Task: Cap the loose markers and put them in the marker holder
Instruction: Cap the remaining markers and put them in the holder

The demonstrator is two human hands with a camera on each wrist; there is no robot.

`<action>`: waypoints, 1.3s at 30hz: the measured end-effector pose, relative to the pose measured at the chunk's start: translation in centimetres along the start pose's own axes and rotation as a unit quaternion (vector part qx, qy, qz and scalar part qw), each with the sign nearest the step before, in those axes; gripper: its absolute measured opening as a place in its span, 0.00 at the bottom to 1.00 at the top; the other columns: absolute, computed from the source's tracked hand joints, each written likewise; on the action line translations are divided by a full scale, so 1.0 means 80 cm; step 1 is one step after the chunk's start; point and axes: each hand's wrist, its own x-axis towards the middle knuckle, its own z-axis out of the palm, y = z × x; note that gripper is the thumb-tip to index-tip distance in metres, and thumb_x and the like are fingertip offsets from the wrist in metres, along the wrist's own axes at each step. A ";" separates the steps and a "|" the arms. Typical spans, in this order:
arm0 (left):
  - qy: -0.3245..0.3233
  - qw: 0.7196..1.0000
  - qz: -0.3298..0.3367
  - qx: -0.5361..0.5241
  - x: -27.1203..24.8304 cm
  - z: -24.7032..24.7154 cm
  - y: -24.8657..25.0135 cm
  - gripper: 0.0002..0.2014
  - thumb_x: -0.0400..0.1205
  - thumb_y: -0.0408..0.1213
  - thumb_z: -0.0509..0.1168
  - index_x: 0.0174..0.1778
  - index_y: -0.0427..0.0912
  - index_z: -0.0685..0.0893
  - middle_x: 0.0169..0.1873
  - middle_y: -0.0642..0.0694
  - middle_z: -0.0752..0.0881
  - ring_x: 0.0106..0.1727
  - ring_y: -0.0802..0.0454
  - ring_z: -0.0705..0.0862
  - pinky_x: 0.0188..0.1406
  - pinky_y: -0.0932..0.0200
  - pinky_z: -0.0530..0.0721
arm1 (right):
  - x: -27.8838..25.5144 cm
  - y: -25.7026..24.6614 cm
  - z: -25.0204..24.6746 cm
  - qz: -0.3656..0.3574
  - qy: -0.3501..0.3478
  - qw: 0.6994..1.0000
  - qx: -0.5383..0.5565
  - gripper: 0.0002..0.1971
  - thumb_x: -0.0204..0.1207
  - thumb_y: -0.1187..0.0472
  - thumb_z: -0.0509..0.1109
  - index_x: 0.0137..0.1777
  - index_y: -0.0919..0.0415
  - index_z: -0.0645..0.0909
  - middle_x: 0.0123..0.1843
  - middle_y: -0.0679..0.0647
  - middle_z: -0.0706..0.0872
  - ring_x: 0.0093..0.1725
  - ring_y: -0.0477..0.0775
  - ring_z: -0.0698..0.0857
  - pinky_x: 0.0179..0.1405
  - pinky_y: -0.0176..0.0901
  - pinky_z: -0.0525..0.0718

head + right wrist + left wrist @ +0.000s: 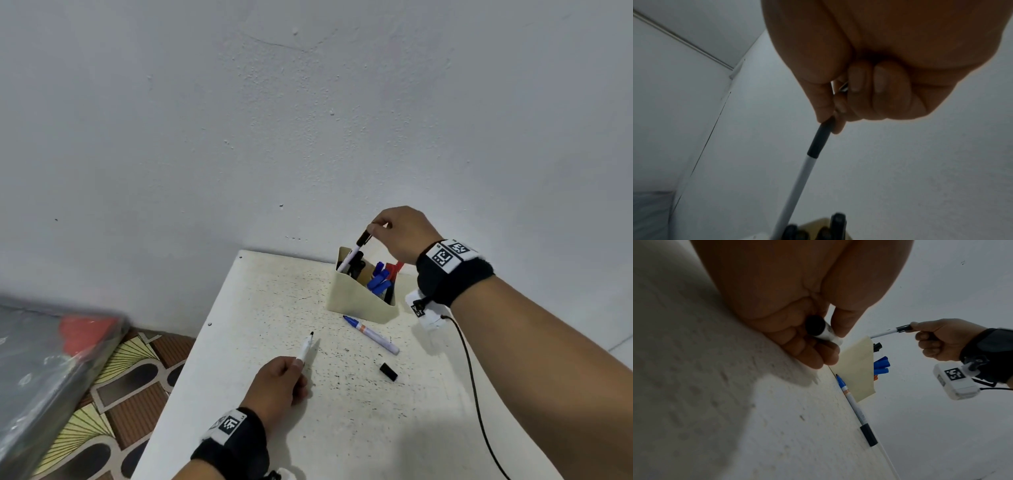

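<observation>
fingers [828,105] of the right hand [402,233]: pinching the black cap end of a capped marker [352,255], barrel tilted, lower end already inside the holder [356,298]. left hand [277,380]: fingers curled round an uncapped marker [306,347], black tip pointing up and away, hand resting on the desk [274,291].

holder: cream, open-topped, at the desk's far edge near the wall; black, blue and red markers stand in it.

loose items: blue marker [371,335], uncapped, lying just in front of the holder; black cap [388,372], lying apart, nearer the viewer.

handling, by judgement: markers light, stiff, smooth plastic, likely to roll. take at mid-barrel for capping, at the cap end for lowering in. the cap is small and needs a fingertip pinch. bare tips may stain.
</observation>
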 end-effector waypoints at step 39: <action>0.001 1.000 0.008 -0.006 -0.022 0.002 0.016 0.11 0.91 0.32 0.61 0.47 0.31 0.83 0.29 0.42 0.83 0.34 0.45 0.79 0.30 0.59 0.82 | 0.037 0.012 0.087 0.137 -0.127 0.982 -0.038 0.16 0.75 0.49 0.71 0.36 0.61 0.83 0.34 0.57 0.88 0.35 0.59 0.88 0.30 0.40 0.78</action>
